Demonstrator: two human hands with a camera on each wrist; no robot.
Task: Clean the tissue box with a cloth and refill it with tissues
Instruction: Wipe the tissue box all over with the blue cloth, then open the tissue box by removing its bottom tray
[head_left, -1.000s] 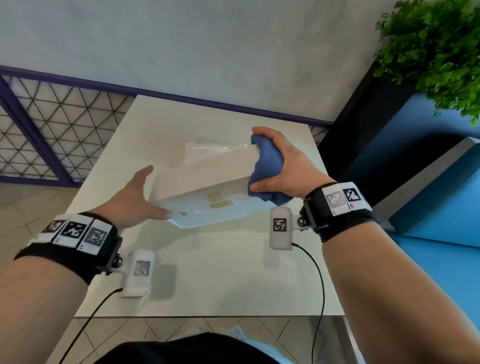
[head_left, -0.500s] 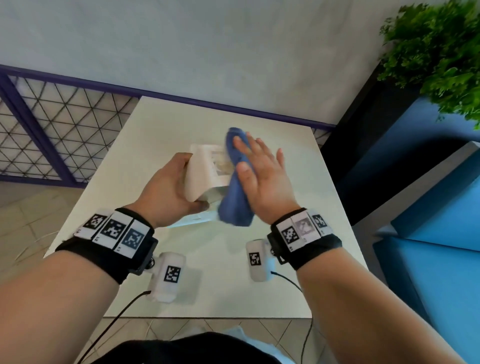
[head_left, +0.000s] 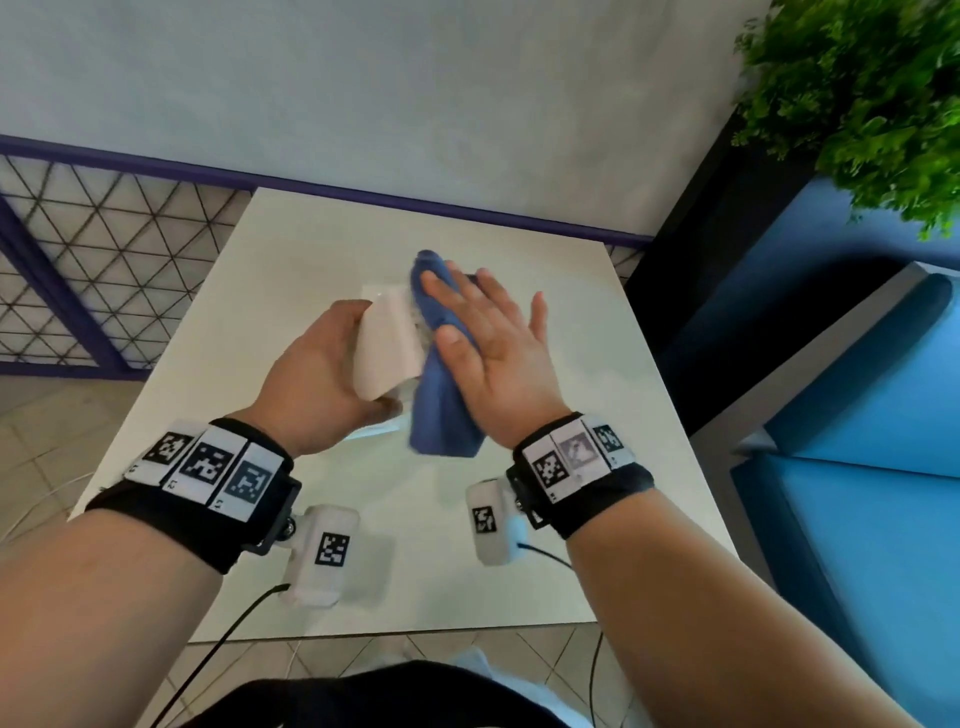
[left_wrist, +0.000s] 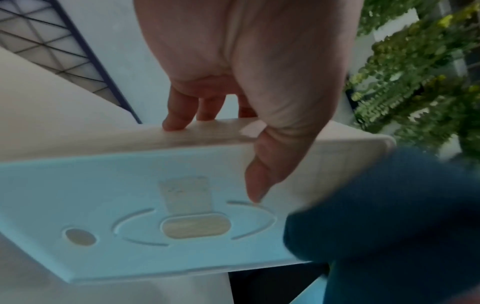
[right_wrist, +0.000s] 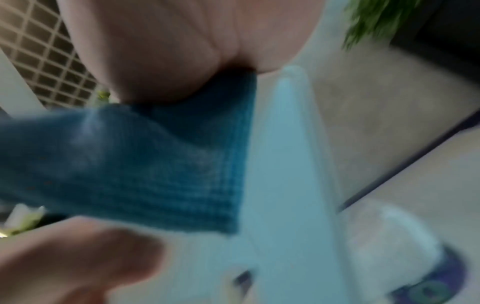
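My left hand (head_left: 332, 364) grips the white tissue box (head_left: 387, 353), tilted on edge above the middle of the table, with the thumb underneath and the fingers over the far side. The left wrist view shows its pale blue underside (left_wrist: 155, 205) with an oval slot. A blue cloth (head_left: 441, 395) hangs down the box's right side. My right hand (head_left: 493, 338) lies flat on the cloth with fingers straight and spread, pressing it to the box. The right wrist view is blurred; cloth (right_wrist: 155, 164) and box edge (right_wrist: 280, 185) fill it.
The white table (head_left: 571, 467) stands against a pale wall, with a purple-framed mesh fence (head_left: 104, 270) to its left. A blue bench (head_left: 857, 493) and a green plant (head_left: 857, 93) are on the right. Something pale and glossy (head_left: 376, 291) lies behind the box.
The box was turned from lying crosswise to standing end-on in my left hand. My right hand went from gripping the bunched cloth to pressing it flat against the box's side.
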